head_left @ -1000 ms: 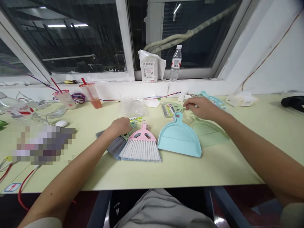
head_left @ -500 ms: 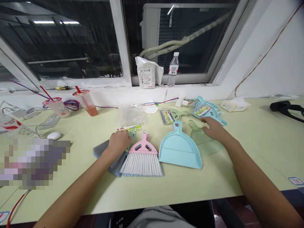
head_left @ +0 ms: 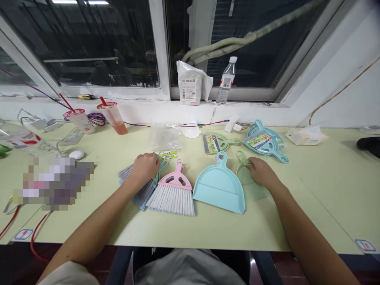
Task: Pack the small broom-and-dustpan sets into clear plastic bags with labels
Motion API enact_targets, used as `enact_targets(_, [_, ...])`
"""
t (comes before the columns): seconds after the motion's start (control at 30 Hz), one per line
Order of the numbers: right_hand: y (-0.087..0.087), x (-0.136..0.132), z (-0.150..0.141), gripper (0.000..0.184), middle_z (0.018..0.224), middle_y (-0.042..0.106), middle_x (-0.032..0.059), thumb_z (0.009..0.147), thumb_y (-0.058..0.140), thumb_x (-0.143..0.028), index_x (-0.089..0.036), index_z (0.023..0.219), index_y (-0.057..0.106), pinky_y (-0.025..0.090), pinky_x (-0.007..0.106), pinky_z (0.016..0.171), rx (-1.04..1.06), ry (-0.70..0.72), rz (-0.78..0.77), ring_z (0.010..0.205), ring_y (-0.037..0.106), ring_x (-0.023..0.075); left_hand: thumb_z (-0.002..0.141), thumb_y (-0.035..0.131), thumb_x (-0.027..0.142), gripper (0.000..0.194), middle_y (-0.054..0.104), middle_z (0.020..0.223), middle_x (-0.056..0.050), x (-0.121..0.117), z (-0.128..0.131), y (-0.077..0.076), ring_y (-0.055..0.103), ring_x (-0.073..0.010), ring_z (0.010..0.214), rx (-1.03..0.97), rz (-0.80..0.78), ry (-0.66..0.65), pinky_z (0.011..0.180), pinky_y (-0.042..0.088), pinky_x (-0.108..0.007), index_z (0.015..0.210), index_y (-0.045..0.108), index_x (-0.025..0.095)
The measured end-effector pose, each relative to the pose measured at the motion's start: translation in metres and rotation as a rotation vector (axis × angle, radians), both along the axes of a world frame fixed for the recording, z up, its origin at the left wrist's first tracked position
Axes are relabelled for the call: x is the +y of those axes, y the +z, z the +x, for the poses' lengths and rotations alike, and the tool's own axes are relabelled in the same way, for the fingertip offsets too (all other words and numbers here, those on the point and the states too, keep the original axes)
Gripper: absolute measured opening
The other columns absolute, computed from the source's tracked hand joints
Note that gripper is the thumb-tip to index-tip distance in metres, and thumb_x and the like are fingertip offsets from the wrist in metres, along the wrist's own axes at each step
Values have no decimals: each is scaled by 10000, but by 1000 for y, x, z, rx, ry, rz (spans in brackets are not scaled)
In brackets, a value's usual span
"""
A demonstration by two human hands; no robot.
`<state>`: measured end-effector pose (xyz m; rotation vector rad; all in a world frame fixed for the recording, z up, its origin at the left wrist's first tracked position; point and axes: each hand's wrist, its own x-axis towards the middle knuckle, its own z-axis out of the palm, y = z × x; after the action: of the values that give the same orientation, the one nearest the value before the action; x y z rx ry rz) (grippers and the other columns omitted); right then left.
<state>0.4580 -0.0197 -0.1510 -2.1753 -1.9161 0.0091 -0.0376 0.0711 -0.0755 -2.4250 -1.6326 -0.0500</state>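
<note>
Right fingers (head_left: 252, 161) at pale-green dustpan (head_left: 252, 192), pastel-blue dustpan (head_left: 219, 184) alongside, pink white-bristled brush (head_left: 173, 196)

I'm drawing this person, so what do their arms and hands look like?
The left hand and right hand are bare, with nothing worn on them that I can see. A pale, short sleeve shows on the left arm; any right sleeve is out of view.
</note>
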Motion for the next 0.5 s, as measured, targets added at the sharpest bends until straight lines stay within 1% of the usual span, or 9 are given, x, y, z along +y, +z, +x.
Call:
enact_targets(0.1, [3,-1,-4,196,1111,719,155,933,501,-257,-216,1067,638,491,403,828,7,-34,10,1044,661,330,981,367,270,357,721,959,-186,7,-5,0,663,-329,1011,-22,57,-67,890,435,-446,964,709,171])
enact_targets(0.17, [6,2,-7,202,1160,722,150,932,512,-261,-227,1079,647,494,394,840,10,-46,8,1074,666,326,979,374,264,351,714,965,-188,10,-9,1,641,-337,1047,-24,69,-110,913,418,-457,971,713,173])
enact_targets(0.23, [7,5,-8,219,1183,722,150,927,522,-268,-225,1095,656,497,394,841,5,-58,-4,1082,671,327,980,377,266,349,708,959,-191,13,-12,4,626,-346,1049,-30,87,-133,905,415,-463,985,711,166])
enact_targets(0.33, [6,7,-8,250,1162,729,159,921,522,-276,-209,1114,665,494,407,834,-3,-62,-14,1070,671,338,981,384,272,345,701,943,-190,14,-15,6,616,-351,1031,-45,125,-145,888,419,-464,999,707,153])
enact_targets(0.43, [3,5,-4,283,1171,727,168,923,514,-297,-198,1135,672,494,423,846,0,-56,1,1072,669,347,984,382,268,346,692,920,-185,13,-16,6,619,-344,1010,-47,147,-162,882,424,-458,995,708,151])
enact_targets(0.5, [1,4,2,310,1184,725,172,924,511,-323,-196,1153,677,499,438,854,4,-77,20,1074,671,356,986,381,266,349,688,902,-180,12,-16,6,623,-339,992,-48,150,-183,878,429,-454,984,710,151])
